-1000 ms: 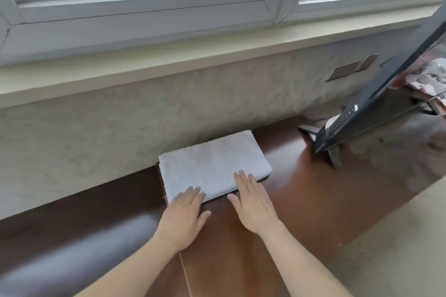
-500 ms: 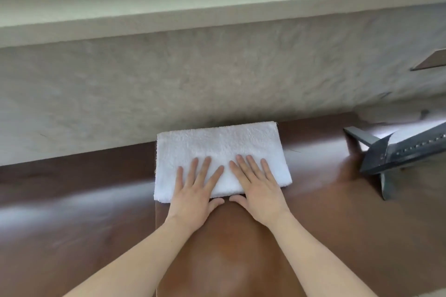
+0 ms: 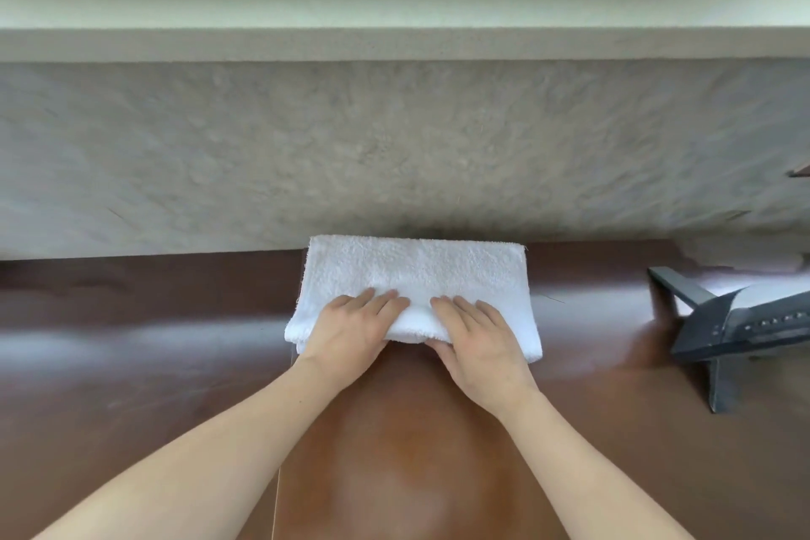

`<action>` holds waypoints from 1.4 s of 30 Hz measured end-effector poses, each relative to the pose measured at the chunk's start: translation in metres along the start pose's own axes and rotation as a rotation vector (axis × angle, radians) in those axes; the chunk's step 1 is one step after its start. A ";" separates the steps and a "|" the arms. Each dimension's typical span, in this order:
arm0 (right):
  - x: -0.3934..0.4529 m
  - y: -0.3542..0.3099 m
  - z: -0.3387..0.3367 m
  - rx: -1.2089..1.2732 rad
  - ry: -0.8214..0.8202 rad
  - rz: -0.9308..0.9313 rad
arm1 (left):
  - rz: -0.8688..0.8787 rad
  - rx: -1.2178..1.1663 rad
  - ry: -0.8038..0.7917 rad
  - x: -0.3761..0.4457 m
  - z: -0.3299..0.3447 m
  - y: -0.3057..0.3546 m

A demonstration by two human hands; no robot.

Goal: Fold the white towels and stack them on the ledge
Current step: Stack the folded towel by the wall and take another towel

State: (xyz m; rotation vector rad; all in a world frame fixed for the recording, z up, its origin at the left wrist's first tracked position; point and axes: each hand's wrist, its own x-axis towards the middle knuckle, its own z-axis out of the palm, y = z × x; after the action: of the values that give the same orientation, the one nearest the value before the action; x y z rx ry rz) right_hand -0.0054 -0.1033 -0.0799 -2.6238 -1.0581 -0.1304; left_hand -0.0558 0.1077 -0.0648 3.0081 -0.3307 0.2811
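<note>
A folded white towel (image 3: 416, 276) lies on the brown ledge (image 3: 153, 364), its far edge right against the rough wall (image 3: 394, 145). The left hand (image 3: 350, 331) and right hand (image 3: 477, 342) both grip its near edge, fingers on top, thumbs tucked under. A dark stand (image 3: 719, 333) sits off to the right.

The towel (image 3: 416, 272) under my hands is white looped terry cloth, soft and matt. The ledge (image 3: 131, 364) it lies on is glossy brown wood. The wall (image 3: 394, 145) behind looks rough, grainy plaster.
</note>
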 end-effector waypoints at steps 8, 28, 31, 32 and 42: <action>0.012 -0.031 -0.018 -0.029 -0.298 0.290 | 0.017 -0.031 0.013 -0.015 -0.047 -0.015; 0.083 -0.338 -0.082 -0.128 -0.316 -0.124 | -0.454 0.007 0.003 -0.274 -0.205 -0.153; 0.084 -0.412 -0.073 -0.131 -0.312 -0.172 | -0.502 -0.038 0.028 -0.340 -0.223 -0.188; 0.085 -0.436 -0.069 -0.128 -0.310 -0.188 | -0.516 -0.033 0.032 -0.361 -0.230 -0.199; 0.130 -0.633 -0.034 -0.090 -0.294 -0.385 | -0.790 -0.084 0.186 -0.519 -0.275 -0.299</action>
State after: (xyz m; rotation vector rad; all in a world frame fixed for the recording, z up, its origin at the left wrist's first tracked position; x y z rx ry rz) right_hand -0.3472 0.4025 0.1349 -2.5354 -1.6874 0.1316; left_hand -0.5335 0.5378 0.0795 2.7231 0.8140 0.4360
